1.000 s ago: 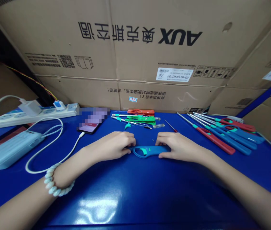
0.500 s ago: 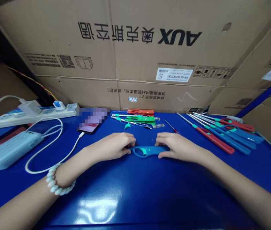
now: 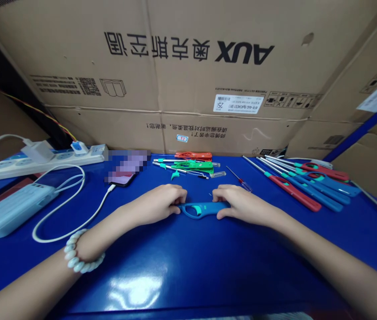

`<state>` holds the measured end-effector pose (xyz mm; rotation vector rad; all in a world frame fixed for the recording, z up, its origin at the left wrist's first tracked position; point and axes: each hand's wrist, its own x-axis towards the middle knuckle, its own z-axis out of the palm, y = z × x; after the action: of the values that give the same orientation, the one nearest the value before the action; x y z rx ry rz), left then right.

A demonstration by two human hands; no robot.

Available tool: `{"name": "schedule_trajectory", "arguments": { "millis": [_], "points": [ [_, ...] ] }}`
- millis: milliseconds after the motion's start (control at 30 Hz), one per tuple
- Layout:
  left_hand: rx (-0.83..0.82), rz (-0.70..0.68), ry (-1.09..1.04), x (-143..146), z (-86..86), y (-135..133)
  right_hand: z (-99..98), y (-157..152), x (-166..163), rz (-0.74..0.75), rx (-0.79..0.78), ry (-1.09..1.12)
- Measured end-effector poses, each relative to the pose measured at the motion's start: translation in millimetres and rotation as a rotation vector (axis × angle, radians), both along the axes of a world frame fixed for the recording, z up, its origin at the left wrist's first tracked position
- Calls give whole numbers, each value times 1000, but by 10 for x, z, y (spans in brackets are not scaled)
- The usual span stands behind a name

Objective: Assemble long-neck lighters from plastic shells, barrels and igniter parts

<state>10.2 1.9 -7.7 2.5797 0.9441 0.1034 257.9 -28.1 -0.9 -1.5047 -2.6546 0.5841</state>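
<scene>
A blue long-reach lighter handle (image 3: 210, 210) with a turquoise trigger lies crosswise just above or on the blue table; I cannot tell whether it touches. My left hand (image 3: 163, 202) pinches its left end between thumb and bent fingers. Around the right end, my right hand (image 3: 238, 202) is closed too. Both ends are hidden by fingers, so any metal rod is out of sight. Beyond the hands are a loose turquoise trigger (image 3: 175, 175), a green lighter casing (image 3: 196, 166) with inner parts, an orange casing (image 3: 193, 155) and a screwdriver (image 3: 241, 181).
Several red and blue lighters (image 3: 295, 192) with metal rods lie to the right. At left are a power strip (image 3: 88, 155), a light-blue power bank (image 3: 18, 206), a phone (image 3: 125, 173) and a white cable (image 3: 60, 204). A large cardboard box (image 3: 181, 89) stands along the back.
The view has shifted slightly, so the surroundings sit a little further left. Both hands keep their grip on the blue lighter handle, with more of the screwdriver showing beyond the right hand.
</scene>
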Motion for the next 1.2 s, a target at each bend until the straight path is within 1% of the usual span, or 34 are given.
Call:
{"name": "schedule_trajectory", "arguments": {
  "millis": [100, 200, 300, 400, 533, 600, 700, 800, 900, 1067, 1200],
  "points": [
    [-62, 9, -31, -22, -7, 5, -17, -2, 30, -26, -80, 80],
    [-120, -50, -78, -55, 18, 13, -45, 14, 58, -14, -122, 112],
    [-134, -86, -122, -69, 65, 10, -64, 28, 61, 4, -98, 87],
    [-113, -68, -116, -45, 87, -13, -50, 22, 37, 10, -60, 42],
    [-85, -27, -65, 19, 32, -40, -6, -12, -17, 49, 5, -23],
    [-27, -25, -45, 41, -8, -39, 2, -24, -39, 53, 55, -47],
    [109, -12, 4, 57, -37, -29, -4, -23, -47, 50, 119, -51],
    [237, 31, 65, 60, -22, -25, 3, -6, -29, 71, 85, -7],
    [350, 46, 90, 59, -1, -28, 37, -2, -8, 68, 55, 26],
    [553, 67, 59, 49, 7, -25, 88, -44, -2, 49, 243, -33],
    [753, 50, 48, 55, 11, -32, 89, -86, -30, 32, 321, -86]
  ]
}}
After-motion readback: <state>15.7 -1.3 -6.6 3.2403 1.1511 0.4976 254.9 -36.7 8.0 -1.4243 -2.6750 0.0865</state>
